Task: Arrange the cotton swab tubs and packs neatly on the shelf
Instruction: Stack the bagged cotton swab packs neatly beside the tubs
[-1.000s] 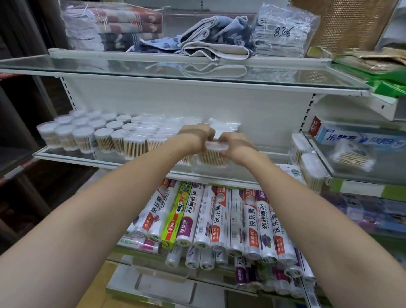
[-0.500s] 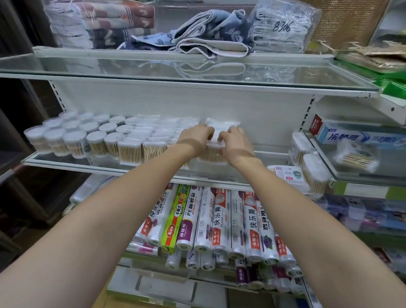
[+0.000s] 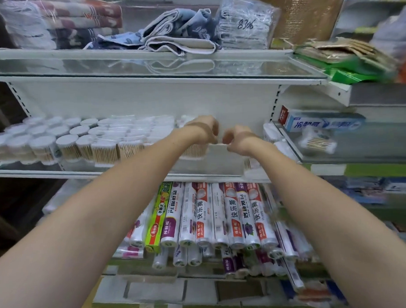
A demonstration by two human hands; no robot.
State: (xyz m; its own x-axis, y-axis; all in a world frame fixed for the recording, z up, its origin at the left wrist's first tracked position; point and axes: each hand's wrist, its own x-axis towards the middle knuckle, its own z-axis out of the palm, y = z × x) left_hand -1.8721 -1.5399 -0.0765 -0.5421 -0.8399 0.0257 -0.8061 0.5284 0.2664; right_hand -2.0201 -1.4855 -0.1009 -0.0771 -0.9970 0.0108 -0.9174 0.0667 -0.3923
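A glass shelf [image 3: 37, 170] is seen at chest height, and most of its width to the left of the hands is filled with cotton swab tubs [image 3: 66, 144] set in close rows. Just below the left hand [image 3: 204, 130] one further tub [image 3: 192, 152] stands at the end of the row. The right hand [image 3: 239, 138] is held beside the left, fingers curled — whether either hand grips anything cannot be told through the blur. Right of the hands, loose swab packs [image 3: 271, 134] are left unsorted. The arranging is judged largely done — only the right end remains.
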